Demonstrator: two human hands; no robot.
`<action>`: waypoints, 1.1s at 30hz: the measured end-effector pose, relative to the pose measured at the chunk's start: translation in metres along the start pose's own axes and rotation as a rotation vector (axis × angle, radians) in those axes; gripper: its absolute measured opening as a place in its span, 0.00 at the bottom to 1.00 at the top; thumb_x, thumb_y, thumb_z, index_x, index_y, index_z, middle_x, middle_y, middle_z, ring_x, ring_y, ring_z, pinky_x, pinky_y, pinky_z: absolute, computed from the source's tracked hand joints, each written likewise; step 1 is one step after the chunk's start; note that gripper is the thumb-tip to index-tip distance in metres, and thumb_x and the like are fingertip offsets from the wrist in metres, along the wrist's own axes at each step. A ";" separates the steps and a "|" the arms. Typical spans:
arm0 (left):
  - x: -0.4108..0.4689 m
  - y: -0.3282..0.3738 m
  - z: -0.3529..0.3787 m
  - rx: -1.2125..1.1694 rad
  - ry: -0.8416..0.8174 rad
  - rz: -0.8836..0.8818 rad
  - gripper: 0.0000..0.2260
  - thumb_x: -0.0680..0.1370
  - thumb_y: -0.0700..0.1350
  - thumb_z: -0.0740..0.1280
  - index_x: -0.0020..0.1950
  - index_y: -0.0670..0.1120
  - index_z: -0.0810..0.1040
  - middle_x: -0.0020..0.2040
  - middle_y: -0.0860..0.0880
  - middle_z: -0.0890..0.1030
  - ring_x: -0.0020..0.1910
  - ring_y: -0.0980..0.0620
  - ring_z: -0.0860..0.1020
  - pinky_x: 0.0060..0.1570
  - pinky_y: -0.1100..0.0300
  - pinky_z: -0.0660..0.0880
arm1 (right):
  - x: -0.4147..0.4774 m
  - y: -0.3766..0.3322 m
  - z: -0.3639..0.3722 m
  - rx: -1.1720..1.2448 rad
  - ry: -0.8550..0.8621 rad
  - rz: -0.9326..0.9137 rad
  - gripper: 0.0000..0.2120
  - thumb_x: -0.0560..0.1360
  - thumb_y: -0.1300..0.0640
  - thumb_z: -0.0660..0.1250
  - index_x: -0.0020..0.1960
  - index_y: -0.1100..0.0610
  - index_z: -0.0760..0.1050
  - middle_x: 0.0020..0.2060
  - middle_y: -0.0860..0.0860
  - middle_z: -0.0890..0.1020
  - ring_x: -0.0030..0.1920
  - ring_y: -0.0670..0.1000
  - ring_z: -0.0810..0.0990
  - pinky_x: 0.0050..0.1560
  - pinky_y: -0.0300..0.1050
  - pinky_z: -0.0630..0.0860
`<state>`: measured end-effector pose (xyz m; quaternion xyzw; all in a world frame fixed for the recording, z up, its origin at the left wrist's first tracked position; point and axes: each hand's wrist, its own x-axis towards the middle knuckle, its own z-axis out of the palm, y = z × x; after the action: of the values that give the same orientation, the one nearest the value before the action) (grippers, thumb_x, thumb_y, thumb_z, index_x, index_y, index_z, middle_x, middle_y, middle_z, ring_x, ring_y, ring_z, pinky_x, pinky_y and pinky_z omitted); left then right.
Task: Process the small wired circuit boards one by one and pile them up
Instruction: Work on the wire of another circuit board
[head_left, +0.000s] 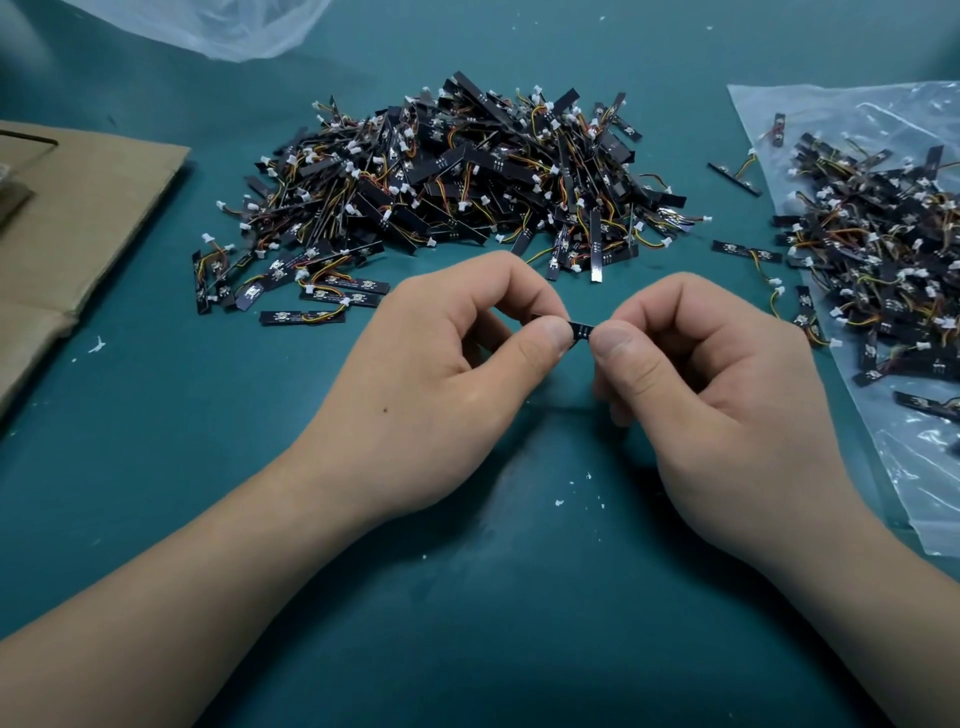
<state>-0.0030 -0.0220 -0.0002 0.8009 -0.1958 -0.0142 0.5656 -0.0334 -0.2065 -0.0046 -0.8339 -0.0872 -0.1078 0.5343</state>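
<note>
Near the middle of the table (218, 447), the left hand (457, 364) and the right hand (701, 374) each pinch one end of a small board (581, 330) between thumb and curled fingers. Its long axis runs left to right, bridging the thumbs. The large pile (467, 171) lies straight beyond it, on the far side.

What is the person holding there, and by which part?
One small black circuit board, pinched at both ends: left hand on its left end, right hand on its right; only the middle shows.
</note>
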 end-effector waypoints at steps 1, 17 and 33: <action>0.000 0.000 0.000 0.000 0.003 0.001 0.04 0.79 0.48 0.68 0.45 0.50 0.79 0.35 0.49 0.80 0.32 0.46 0.76 0.32 0.57 0.72 | 0.000 0.000 0.000 0.004 0.002 0.002 0.08 0.79 0.49 0.67 0.43 0.49 0.76 0.34 0.48 0.82 0.32 0.52 0.78 0.35 0.48 0.76; 0.005 0.000 -0.003 -0.021 0.029 -0.024 0.04 0.78 0.47 0.68 0.44 0.48 0.80 0.36 0.47 0.81 0.35 0.43 0.79 0.36 0.50 0.75 | 0.014 0.000 0.003 0.001 -0.008 0.060 0.08 0.80 0.52 0.68 0.42 0.49 0.76 0.34 0.47 0.83 0.32 0.47 0.78 0.36 0.39 0.74; 0.004 -0.001 -0.003 -0.026 0.004 -0.022 0.04 0.78 0.47 0.68 0.44 0.49 0.80 0.38 0.46 0.82 0.38 0.41 0.80 0.40 0.45 0.77 | 0.007 -0.003 0.001 -0.030 -0.028 0.056 0.08 0.81 0.51 0.66 0.43 0.49 0.75 0.36 0.47 0.84 0.34 0.54 0.79 0.38 0.54 0.77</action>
<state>0.0020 -0.0203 0.0010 0.7956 -0.1857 -0.0211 0.5763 -0.0270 -0.2039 -0.0006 -0.8454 -0.0697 -0.0824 0.5231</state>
